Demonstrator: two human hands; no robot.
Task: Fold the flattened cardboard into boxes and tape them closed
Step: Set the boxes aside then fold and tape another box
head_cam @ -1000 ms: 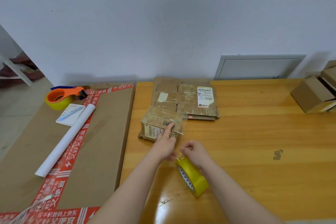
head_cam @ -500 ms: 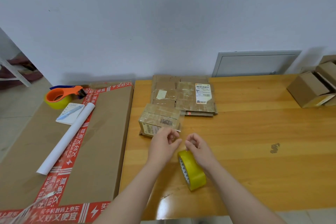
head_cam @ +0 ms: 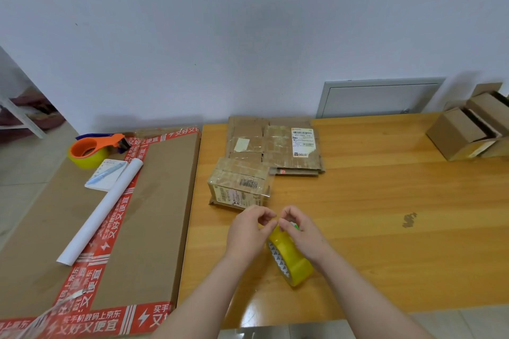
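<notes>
A small folded cardboard box [head_cam: 239, 187] with labels and clear tape stands on the wooden table [head_cam: 371, 201]; a loose strip of tape sticks out at its right side. Behind it lies a stack of flattened cardboard [head_cam: 275, 146]. A yellow tape roll [head_cam: 292, 261] stands on edge in front of the box. My right hand [head_cam: 300, 231] grips the roll's top. My left hand [head_cam: 250, 231] pinches at the roll's top edge, fingertips meeting those of the right hand. The tape end itself is too small to make out.
A large flat carton with red printed tape [head_cam: 96, 228] lies left of the table, carrying an orange tape dispenser [head_cam: 93, 147], a notepad with pen [head_cam: 106, 175] and a white paper roll [head_cam: 102, 209]. Assembled boxes [head_cam: 468, 132] stand at the far right.
My left hand left the small box and drew back to the tape roll, meeting my right hand at its top. The roll stayed in place.
</notes>
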